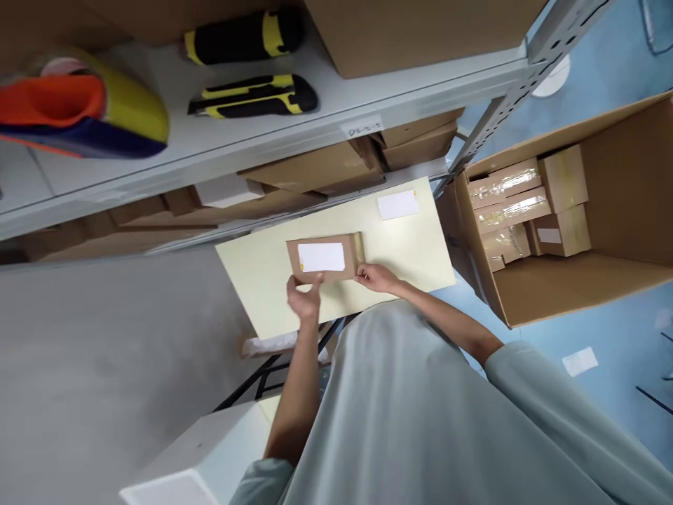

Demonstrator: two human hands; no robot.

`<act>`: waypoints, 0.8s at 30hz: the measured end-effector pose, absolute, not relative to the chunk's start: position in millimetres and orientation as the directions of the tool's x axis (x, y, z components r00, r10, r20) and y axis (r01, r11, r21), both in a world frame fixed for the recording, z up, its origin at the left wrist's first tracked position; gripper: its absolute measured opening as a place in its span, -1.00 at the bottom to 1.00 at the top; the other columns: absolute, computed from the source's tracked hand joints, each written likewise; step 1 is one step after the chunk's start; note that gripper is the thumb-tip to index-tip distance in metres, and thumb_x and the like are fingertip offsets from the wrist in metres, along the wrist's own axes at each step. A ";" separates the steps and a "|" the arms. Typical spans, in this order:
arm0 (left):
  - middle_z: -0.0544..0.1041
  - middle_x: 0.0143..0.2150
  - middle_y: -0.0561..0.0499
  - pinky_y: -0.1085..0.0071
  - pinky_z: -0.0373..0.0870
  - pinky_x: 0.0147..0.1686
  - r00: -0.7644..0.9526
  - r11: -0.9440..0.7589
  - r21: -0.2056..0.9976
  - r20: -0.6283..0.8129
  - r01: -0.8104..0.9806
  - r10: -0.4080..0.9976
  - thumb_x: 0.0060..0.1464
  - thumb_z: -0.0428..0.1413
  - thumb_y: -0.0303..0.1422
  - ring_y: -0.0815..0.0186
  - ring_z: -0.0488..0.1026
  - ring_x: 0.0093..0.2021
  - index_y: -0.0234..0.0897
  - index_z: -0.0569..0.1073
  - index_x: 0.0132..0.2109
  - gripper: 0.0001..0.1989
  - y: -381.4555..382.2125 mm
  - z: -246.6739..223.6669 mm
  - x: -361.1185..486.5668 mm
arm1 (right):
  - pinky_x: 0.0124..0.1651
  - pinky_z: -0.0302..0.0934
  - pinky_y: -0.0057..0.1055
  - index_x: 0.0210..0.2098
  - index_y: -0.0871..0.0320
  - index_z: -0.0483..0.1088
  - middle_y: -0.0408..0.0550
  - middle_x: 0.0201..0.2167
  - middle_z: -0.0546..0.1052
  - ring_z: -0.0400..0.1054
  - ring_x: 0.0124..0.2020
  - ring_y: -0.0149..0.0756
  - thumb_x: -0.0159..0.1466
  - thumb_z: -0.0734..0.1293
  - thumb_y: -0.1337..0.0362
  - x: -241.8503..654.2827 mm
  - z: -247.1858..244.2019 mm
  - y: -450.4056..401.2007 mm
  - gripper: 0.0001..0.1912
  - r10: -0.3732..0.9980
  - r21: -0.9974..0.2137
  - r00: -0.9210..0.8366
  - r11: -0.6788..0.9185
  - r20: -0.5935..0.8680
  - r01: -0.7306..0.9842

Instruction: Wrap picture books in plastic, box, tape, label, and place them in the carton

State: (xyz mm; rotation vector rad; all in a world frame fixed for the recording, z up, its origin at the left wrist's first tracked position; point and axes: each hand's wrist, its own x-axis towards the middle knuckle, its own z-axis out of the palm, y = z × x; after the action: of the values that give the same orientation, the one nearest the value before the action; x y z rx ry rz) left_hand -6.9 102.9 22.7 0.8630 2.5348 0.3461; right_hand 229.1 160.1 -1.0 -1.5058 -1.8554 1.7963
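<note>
A small cardboard box rests on the pale yellow tabletop, with a white label on its upper face and tape over its right end. My left hand grips the box's near left corner, thumb on top and fingers at the side. At the near right corner, my right hand has its fingers curled in and pressed together against the box; whether they pinch the tape or only the cardboard is too small to tell. Another white label lies on the tabletop toward the far right.
A large open carton holding several taped boxes stands to the right. Above the table runs a metal shelf with two utility knives and a tape dispenser. More cardboard boxes fill the shelf below. A white box is at lower left.
</note>
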 end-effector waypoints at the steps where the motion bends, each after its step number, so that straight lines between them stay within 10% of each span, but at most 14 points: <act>1: 0.67 0.14 -0.30 -0.21 0.53 0.33 -0.717 0.767 0.382 -0.297 0.515 0.630 0.15 0.34 0.00 -0.21 0.63 0.22 -0.30 0.51 0.09 -0.46 104.5 26.8 -14.7 | -0.16 0.43 -0.38 -0.25 0.04 0.57 -0.16 -0.25 0.74 0.60 -0.22 -0.21 0.41 0.52 0.28 241.9 -2.3 168.7 -0.91 0.728 -0.820 -0.469 -0.222 -0.499 0.528; 6: 0.56 0.35 -0.38 -0.21 0.43 0.43 -0.642 0.557 0.525 -0.027 0.643 0.766 0.31 0.22 -0.04 -0.23 0.45 0.44 -0.32 0.52 0.24 -0.47 140.6 41.6 9.8 | 0.21 0.45 -0.25 0.14 0.16 0.57 0.13 0.13 0.66 0.61 0.03 -0.17 0.60 0.21 0.32 325.1 -22.9 231.4 -0.68 0.895 -0.736 -0.078 -0.309 -0.440 0.602; 10: 0.64 0.22 -0.18 -0.01 0.53 0.38 -0.233 0.231 0.717 -0.098 0.658 0.968 0.45 0.14 -0.10 0.02 0.63 0.22 -0.19 0.59 0.22 -0.63 209.0 22.7 103.8 | 0.17 0.46 -0.24 0.18 0.24 0.58 0.22 0.10 0.62 0.61 -0.01 -0.10 0.53 0.35 0.29 355.4 -46.5 273.5 -0.70 0.900 -0.638 0.242 -0.429 -0.363 0.639; 15: 0.56 0.16 -0.26 0.00 0.53 0.30 -0.389 0.522 0.678 -0.357 0.518 0.849 0.32 0.23 -0.44 0.03 0.65 0.10 -0.25 0.57 0.00 -0.86 269.5 -30.3 188.1 | 0.18 0.42 -0.24 0.07 0.25 0.63 0.22 0.07 0.61 0.59 -0.07 -0.12 0.52 0.34 0.35 344.3 -62.2 285.5 -0.75 0.879 -0.596 0.254 -0.463 -0.403 0.656; 24: 0.60 -0.05 -0.08 0.16 0.56 0.17 -0.531 0.575 0.728 -0.340 0.374 0.776 0.20 0.31 -0.50 0.23 0.62 -0.18 -0.21 0.62 -0.09 -0.84 256.3 -64.4 191.7 | 0.11 0.40 -0.25 -0.05 0.17 0.59 0.11 -0.02 0.63 0.52 -0.14 -0.14 0.50 0.37 0.31 338.2 -73.3 277.3 -0.87 0.877 -0.670 0.329 -0.481 -0.351 0.565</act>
State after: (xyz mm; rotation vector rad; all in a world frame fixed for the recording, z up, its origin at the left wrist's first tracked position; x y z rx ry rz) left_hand 191.7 256.3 -64.4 0.9129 2.1448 0.7838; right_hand 338.2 277.3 -73.3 -2.1696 -1.2702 0.9759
